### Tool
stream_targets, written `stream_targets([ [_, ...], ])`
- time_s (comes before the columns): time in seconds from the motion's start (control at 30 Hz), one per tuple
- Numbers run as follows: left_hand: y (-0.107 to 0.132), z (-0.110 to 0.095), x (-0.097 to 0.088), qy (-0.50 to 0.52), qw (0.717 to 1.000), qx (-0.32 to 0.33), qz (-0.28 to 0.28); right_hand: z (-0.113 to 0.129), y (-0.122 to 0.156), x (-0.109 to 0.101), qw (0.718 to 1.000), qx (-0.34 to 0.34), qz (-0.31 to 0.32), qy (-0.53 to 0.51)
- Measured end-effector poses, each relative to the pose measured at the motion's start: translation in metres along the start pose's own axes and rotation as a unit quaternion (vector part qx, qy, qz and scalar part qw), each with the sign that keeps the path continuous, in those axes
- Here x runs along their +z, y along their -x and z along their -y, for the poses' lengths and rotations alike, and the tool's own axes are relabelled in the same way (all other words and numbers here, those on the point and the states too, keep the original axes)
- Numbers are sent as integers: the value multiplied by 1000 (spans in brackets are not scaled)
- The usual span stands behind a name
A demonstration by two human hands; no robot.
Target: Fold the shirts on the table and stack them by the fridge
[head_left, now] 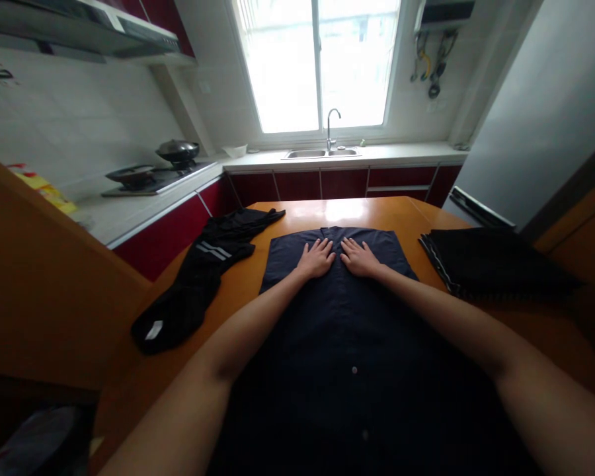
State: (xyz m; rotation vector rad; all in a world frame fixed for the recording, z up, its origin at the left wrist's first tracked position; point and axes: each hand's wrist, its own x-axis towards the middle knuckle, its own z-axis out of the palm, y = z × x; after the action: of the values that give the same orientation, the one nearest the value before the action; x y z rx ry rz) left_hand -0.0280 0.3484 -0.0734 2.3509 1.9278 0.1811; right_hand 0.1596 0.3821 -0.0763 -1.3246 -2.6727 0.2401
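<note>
A dark navy button-up shirt (pixel 337 317) lies spread over the wooden table (pixel 307 210), its far hem towards the window and a line of pale buttons down its middle. My left hand (pixel 318 258) rests flat on the cloth, left of the centre line, fingers spread. Just across that line my right hand (pixel 359 258) lies flat as well, fingers apart. Both hands press on the fabric near its far end and hold nothing. The shirt's near part is dark and runs out of view at the bottom.
A crumpled black garment (pixel 193 291) with grey stripes lies on the table's left. Folded black cloth (pixel 496 261) is on the right. Beyond are a sink (pixel 305 154), a stove (pixel 163 178) with pans, and a pale fridge (pixel 550 119) at the right.
</note>
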Motion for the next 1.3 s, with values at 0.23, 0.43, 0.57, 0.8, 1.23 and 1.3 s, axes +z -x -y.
stream_targets([
  [0.23,-19,7,-3,5,999,-36,2,-17,-56,-1,999,37,11,4],
  [0.43,-35,9,-2,24,998,-53,-8,-24,-73,7,999,52,-10,5],
  [0.57,-18,15,-13,53,999,-4,-10,-26,-73,9,998,54,-12,6],
  [0.8,69,84,-27,-13,999,14,47,-25,-71,10,999,48,-25,2],
  [1.23,80,45,-28,-46,999,12,-8,35,-12,-1,988,21,-155,-15],
  [1.3,96,23,-16,-35,998,54,9,56,21,8,991,-40,-119,-34],
])
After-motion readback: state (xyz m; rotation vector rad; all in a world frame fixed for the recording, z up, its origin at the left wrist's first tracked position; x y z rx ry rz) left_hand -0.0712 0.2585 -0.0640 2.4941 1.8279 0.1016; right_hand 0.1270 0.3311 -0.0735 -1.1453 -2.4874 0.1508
